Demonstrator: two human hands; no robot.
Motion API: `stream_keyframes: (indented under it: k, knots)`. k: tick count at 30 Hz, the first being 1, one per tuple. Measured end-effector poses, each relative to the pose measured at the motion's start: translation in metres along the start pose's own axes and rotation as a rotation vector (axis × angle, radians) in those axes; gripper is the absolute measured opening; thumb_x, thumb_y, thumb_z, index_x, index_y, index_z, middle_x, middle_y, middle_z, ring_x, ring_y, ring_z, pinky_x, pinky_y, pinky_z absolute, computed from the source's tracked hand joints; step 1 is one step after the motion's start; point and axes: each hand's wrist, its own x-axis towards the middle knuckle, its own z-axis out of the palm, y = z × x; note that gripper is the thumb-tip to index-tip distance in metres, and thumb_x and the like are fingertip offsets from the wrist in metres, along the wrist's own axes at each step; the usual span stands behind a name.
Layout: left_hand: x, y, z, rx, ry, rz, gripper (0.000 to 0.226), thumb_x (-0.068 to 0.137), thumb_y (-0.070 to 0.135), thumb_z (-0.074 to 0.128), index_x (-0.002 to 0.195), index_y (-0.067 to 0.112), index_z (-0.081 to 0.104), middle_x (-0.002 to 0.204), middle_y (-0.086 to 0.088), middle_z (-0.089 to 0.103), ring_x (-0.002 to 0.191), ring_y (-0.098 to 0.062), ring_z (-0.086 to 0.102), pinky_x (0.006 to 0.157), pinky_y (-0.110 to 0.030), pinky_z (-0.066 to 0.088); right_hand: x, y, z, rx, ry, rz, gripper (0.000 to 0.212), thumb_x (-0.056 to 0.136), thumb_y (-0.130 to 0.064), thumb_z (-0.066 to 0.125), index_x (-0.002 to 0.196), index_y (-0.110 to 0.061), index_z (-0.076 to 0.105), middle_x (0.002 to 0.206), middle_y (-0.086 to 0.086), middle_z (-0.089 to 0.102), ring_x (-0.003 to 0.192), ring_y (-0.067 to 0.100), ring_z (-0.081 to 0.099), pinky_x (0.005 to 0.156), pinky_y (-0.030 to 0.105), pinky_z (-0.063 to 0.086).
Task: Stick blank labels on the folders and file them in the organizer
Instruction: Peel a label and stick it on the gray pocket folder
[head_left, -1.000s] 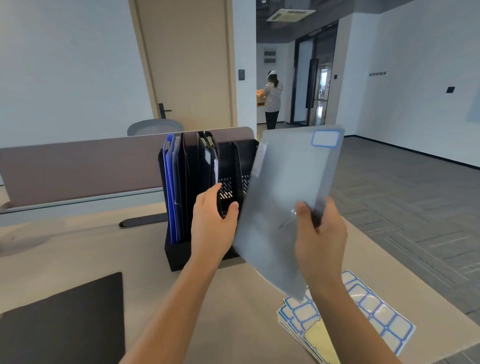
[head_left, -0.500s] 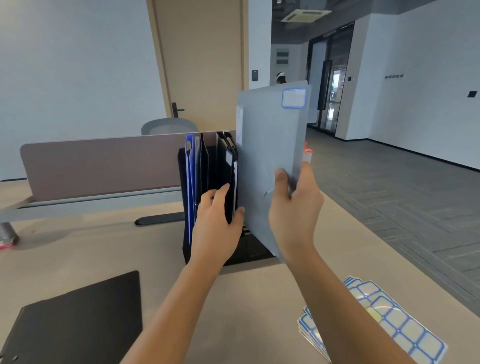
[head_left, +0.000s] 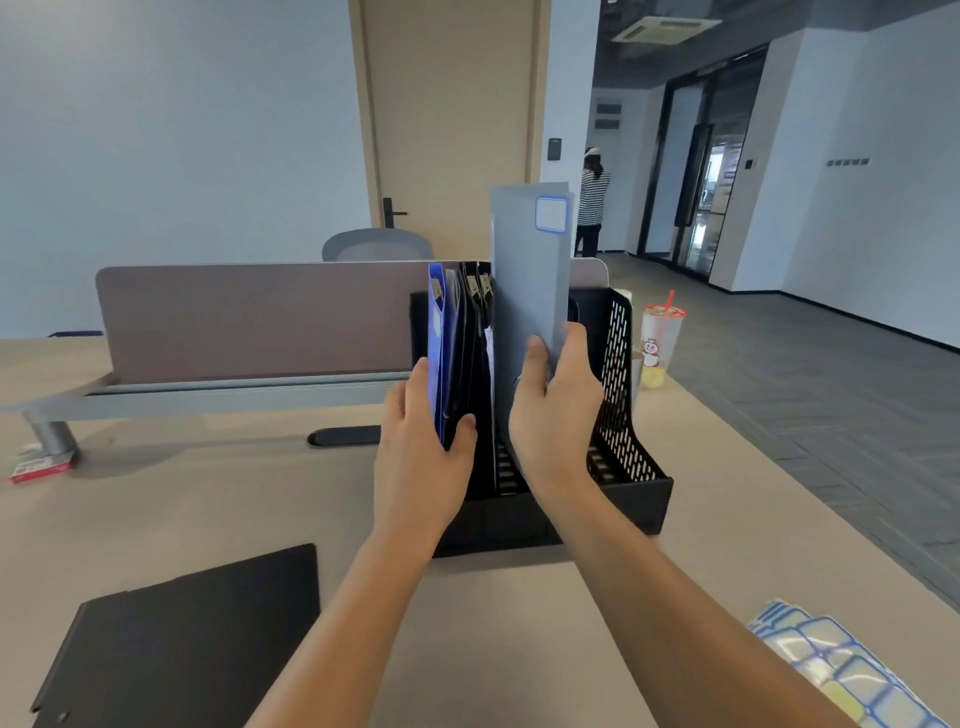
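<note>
The grey folder (head_left: 527, 291) stands upright just right of the frame's centre, its lower part down inside the black organizer (head_left: 623, 415) and its top rising well above the rack. A blank label (head_left: 550, 214) with a blue border sits stuck near its upper right corner. The right hand (head_left: 556, 415) holds the folder at its lower edge, thumb on the near face and fingers curled behind, so this grip is closed on the folder. The left hand (head_left: 423, 447), just left of it, grips the filed folders (head_left: 460, 353), blue and black ones standing in the left compartments of the organizer, with the thumb on the right side of the bundle and the fingers round its left side; this grip is closed on those folders. The grey folder stands in the slot just right of them.

The organizer stands on the tabletop (head_left: 208, 509) at the middle of the frame. A black folder (head_left: 182, 639) lies flat at the lower left. Sheets of blue-bordered labels (head_left: 852, 675) lie fanned at the lower right corner. A drink cup (head_left: 658, 345) with a red straw stands right of the organizer. A small red box (head_left: 41, 466) lies at the left edge, beside a grey divider panel (head_left: 249, 317). A person (head_left: 592, 200) in a striped top stands in the corridor at the upper right.
</note>
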Motion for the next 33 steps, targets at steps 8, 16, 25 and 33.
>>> stream_keyframes:
  k: [8,16,25,33]
  knots:
    - [0.013,-0.028,0.025,-0.009,-0.045,-0.024,0.072,0.097,0.035,0.065,0.157,0.036,0.024,0.149,0.007,0.047,0.129,-0.014,0.054,0.097,-0.030,0.049,0.000,0.042,0.024,0.028,-0.143,0.012,0.022,0.114,-0.027,0.041,0.124,-0.014,0.057,0.092,-0.007,0.068,0.077,-0.002,0.065,0.062,0.007,0.045]
    - [0.012,-0.037,0.034,-0.003,-0.026,-0.030,0.066,0.102,0.032,0.057,0.159,0.036,0.023,0.137,0.008,0.052,0.098,-0.001,0.057,0.082,-0.024,0.048,0.004,0.064,0.035,0.015,-0.173,-0.132,0.029,0.114,-0.026,0.040,0.133,-0.012,0.056,0.102,-0.005,0.068,0.086,-0.002,0.065,0.072,0.005,0.043]
    - [0.015,-0.053,0.029,-0.062,-0.079,-0.028,0.062,0.103,0.038,0.051,0.158,0.043,0.023,0.135,0.016,0.055,0.105,0.000,0.058,0.084,-0.024,0.051,-0.022,0.102,0.027,-0.237,-0.426,-0.074,0.034,0.107,-0.016,0.051,0.139,-0.026,0.050,0.102,-0.009,0.072,0.083,0.007,0.070,0.076,0.040,0.062]
    - [0.012,-0.070,0.030,-0.069,-0.141,-0.056,0.063,0.103,0.041,0.050,0.158,0.045,0.019,0.136,0.010,0.057,0.118,-0.010,0.056,0.091,-0.028,0.046,-0.028,0.100,0.013,-0.239,-0.519,-0.103,0.051,0.110,-0.014,0.049,0.157,-0.030,0.040,0.075,-0.023,0.057,0.060,-0.002,0.059,0.059,0.010,0.038]
